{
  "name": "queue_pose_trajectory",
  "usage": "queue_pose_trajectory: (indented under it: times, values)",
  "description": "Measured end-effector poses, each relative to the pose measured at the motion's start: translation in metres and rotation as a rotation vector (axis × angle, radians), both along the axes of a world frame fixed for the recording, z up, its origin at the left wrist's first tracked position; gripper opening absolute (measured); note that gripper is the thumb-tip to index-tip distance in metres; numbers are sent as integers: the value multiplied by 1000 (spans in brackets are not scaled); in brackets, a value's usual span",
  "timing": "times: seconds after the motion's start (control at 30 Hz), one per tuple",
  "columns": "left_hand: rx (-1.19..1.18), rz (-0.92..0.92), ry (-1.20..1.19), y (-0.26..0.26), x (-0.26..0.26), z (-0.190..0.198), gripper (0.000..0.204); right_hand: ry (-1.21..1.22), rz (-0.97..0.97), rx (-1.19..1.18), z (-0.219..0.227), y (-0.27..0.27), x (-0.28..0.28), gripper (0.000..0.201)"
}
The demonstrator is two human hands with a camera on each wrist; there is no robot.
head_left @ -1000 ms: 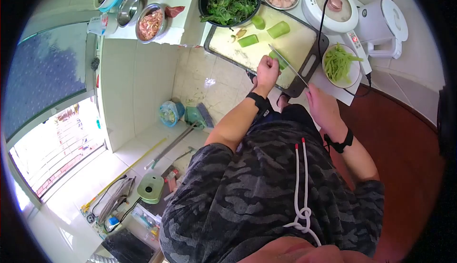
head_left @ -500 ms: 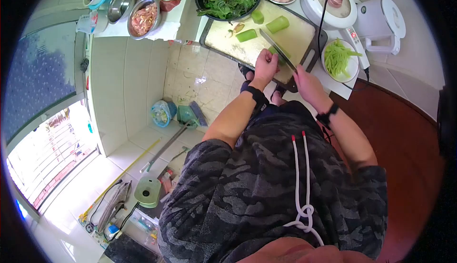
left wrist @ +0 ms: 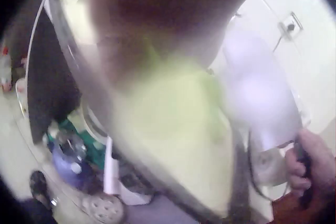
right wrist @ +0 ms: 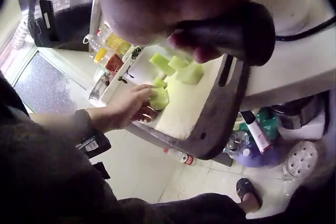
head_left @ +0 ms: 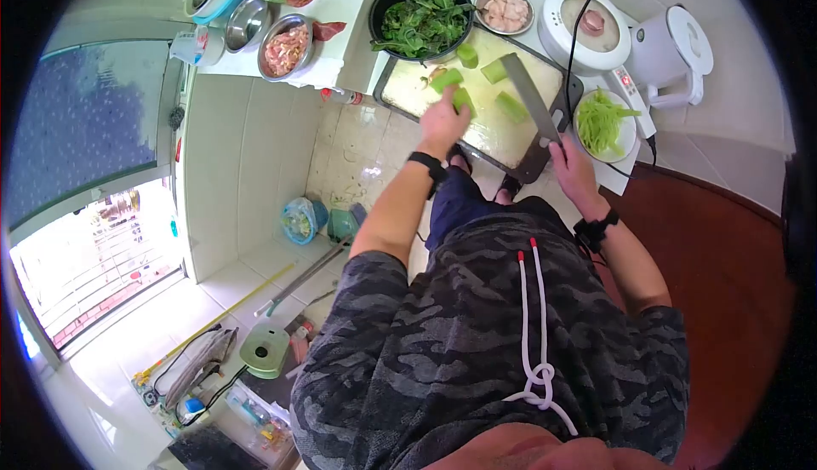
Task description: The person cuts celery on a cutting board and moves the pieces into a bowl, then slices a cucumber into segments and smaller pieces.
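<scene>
My right hand (head_left: 575, 172) grips the black handle of a kitchen cleaver (head_left: 529, 95). Its broad blade shows its flat side over the right part of the cutting board (head_left: 489, 134). Toward the board's left, my left hand (head_left: 444, 123) pinches a green celtuce chunk (head_left: 462, 102) between thumb and fingers; the right wrist view shows this hand (right wrist: 126, 109) at the chunk (right wrist: 159, 99) too. Other chunks lie close by: one (head_left: 445, 81) just beyond the fingertips, one (head_left: 511, 107) near the blade. Blur covers much of the left wrist view.
Behind the board stand a black pot of dark leaves (head_left: 423, 23) and a bowl of pale meat (head_left: 505, 12). A white cooker (head_left: 584, 31), a kettle (head_left: 677, 53) and a plate of green shreds (head_left: 606, 125) are to the right. A cord (head_left: 572, 61) hangs across the board's right end.
My left hand has gone from beside the blade to the board's left side. The cleaver has come away from the chunk it was over, and its blade now turns its flat side up.
</scene>
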State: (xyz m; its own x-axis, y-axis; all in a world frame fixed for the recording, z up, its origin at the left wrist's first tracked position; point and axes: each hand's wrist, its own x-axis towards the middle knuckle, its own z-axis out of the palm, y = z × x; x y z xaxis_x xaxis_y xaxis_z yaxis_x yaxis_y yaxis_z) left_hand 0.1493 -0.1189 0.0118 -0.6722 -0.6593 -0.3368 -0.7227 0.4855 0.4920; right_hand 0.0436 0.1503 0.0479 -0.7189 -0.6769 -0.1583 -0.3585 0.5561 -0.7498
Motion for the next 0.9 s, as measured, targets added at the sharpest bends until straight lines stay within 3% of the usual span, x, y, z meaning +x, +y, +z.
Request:
queue_pose_trajectory:
  times: [0.07, 0.13, 0.23, 0.33, 0.47, 0.57, 0.6, 0.67, 0.7, 0.77, 0.9]
  values:
    - [-61, -96, -109, -5, 3, 2, 49, 45, -31, 14, 11, 9, -1, 27]
    - [-511, -71, 276, -3, 4, 9, 46, 88, -20, 76, 6, 16, -3, 26]
    - [23, -46, 58, 46, -20, 4, 50, 96, -44, 186, 1, 20, 4, 25]
    - [110, 39, -8, 73, -54, -15, 54, 84, -58, 225, 2, 24, 11, 25]
    - [145, 76, 9, 64, -63, -34, 51, 145, 70, 212, 8, 13, 4, 25]
    - [354, 141, -32, 46, -58, -42, 45, 187, 91, 195, 0, -7, -9, 24]
    - [347, 141, -36, 44, -54, -47, 45, 183, 90, 189, -3, -14, -12, 24]
    - [-1, 65, 163, 42, -48, -56, 37, 200, 62, 187, -6, -26, -19, 25]
    - [-3, 64, 163, 40, -47, -50, 37, 200, 61, 185, -6, -30, -21, 25]
    - [421, 243, 46, 36, -45, -33, 35, 153, 28, 186, -7, -37, -22, 25]
    - [555, 330, 152, 42, -43, -38, 31, 168, 58, 288, -13, -37, -4, 21]
